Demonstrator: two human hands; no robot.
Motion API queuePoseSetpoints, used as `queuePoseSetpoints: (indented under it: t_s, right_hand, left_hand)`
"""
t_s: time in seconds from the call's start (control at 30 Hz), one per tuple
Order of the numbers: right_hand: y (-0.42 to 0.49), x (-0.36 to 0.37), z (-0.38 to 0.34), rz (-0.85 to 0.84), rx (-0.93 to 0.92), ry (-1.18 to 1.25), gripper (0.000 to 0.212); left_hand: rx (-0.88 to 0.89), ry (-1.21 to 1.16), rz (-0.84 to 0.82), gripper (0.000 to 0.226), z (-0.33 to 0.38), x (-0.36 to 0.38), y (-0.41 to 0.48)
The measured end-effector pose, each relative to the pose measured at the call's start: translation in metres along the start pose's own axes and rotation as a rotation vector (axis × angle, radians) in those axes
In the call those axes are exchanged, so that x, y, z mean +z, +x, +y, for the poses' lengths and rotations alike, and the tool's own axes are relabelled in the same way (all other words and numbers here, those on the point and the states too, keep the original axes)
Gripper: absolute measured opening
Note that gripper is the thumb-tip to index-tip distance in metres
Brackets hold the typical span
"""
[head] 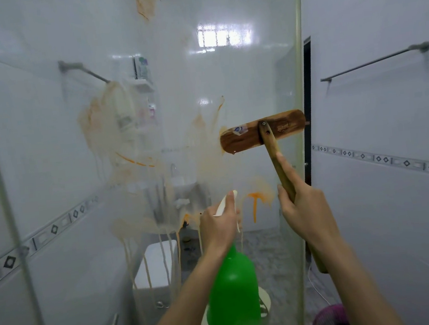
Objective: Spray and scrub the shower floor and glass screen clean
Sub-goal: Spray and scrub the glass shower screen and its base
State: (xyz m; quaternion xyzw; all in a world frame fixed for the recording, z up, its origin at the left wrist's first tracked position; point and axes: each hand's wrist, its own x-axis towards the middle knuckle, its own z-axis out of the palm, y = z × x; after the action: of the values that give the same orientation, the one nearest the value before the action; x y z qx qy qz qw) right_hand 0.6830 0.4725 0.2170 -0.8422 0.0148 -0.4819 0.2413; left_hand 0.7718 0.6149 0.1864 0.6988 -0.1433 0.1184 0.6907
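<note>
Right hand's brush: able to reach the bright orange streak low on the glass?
Probably yes. The right hand grips the brush, head up on the glass; the orange streak lies uncovered left of that hand. The spray bottle in the left hand is close.

One wide-angle camera on my head, close up to the glass screen (200, 97).

It looks forward and a little down, near enough that the screen fills the frame from the left border past the middle, its free edge standing right of centre. My forearms come in from the bottom border, with my left hand (219, 228) on the spray bottle (233, 293) low in the middle and my right hand (304, 208) on the scrubbing brush (262, 132) just right of it. The tiled wall (390, 115) takes the right side, and the lens bows straight lines near the borders.
</note>
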Motion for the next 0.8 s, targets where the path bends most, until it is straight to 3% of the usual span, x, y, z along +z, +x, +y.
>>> queuePoseSetpoints:
  t_s: [0.37, 0.5, 0.67, 0.8]
  right_hand:
    - [0.007, 0.02, -0.017, 0.013, -0.026, 0.025, 0.075]
    - [0.01, 0.027, -0.027, -0.01, -0.056, 0.042, 0.076]
    - [0.012, 0.04, -0.041, -0.029, -0.08, 0.022, 0.077]
    - [0.011, 0.053, -0.056, -0.035, -0.115, 0.035, 0.078]
  left_hand:
    - [0.214, -0.069, 0.227, 0.049, 0.078, -0.065, 0.044]
    - [0.205, -0.074, 0.289, 0.044, 0.078, -0.104, 0.055]
    - [0.132, 0.02, 0.428, 0.058, 0.055, -0.146, 0.046]
    - [0.114, 0.073, 0.4, 0.059, 0.051, -0.163, 0.038]
